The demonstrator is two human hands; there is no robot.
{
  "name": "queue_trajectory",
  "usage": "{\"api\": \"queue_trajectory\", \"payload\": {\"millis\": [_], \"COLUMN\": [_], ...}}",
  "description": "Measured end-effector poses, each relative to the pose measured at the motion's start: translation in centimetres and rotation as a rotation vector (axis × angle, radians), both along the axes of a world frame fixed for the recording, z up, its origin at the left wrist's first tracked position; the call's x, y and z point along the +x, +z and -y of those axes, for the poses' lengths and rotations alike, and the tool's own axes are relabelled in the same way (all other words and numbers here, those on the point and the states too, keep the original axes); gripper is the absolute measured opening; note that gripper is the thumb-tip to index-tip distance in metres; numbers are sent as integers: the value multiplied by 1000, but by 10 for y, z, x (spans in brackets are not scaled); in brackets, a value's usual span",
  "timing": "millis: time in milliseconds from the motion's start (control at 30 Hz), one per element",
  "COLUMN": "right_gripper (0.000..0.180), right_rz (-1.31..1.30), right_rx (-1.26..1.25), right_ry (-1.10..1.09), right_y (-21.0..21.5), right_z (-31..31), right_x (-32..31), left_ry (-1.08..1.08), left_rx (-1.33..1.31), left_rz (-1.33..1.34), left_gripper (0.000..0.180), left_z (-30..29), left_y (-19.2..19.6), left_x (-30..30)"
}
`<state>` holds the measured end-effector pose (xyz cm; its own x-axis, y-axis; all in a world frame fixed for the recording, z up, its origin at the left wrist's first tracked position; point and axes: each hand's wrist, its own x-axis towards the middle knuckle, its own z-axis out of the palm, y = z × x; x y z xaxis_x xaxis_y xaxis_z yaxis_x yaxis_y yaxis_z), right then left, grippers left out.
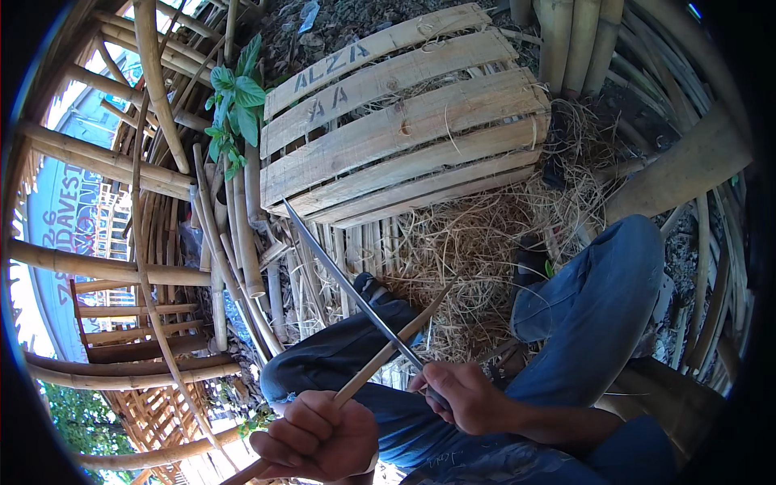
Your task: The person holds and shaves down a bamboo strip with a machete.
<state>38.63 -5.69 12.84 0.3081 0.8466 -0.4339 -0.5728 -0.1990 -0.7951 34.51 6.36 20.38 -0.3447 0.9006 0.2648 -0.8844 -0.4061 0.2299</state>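
My left hand (317,436) is closed around a thin bamboo strip (400,335) that slants up to the right, its tip near the straw. A long narrow knife (335,267) is gripped by my right hand (465,396); its blade runs up and to the left toward the pallet. Blade and strip cross just above my hands, over my left knee in blue jeans (339,356). I cannot tell whether the edge bites into the strip.
A wooden pallet (404,121) lies ahead, with a heap of straw-like shavings (477,250) in front of it. Bamboo poles (234,234) are stacked at the left, more stand upright at top right. A green leafy plant (234,105) grows among the poles.
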Motion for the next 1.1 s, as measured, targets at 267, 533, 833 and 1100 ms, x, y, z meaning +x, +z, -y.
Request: {"api": "queue_trajectory", "payload": {"millis": [267, 533, 833, 1100], "right_gripper": [60, 56, 55, 53], "right_rz": [-391, -409, -446, -436], "right_rx": [41, 36, 57, 10], "right_ry": [65, 45, -70, -67], "right_y": [-11, -10, -24, -20], "right_z": [-2, 10, 24, 26], "right_x": [7, 0, -40, -42], "left_ry": [-424, -422, -364, -355], "left_rx": [435, 451, 416, 387], "left_rz": [-531, -522, -531, -537], "left_gripper": [41, 42, 40, 41], "left_z": [-15, -15, -38, -58], "left_y": [-14, -12, -9, -7], "left_x": [-24, -17, -4, 8]}}
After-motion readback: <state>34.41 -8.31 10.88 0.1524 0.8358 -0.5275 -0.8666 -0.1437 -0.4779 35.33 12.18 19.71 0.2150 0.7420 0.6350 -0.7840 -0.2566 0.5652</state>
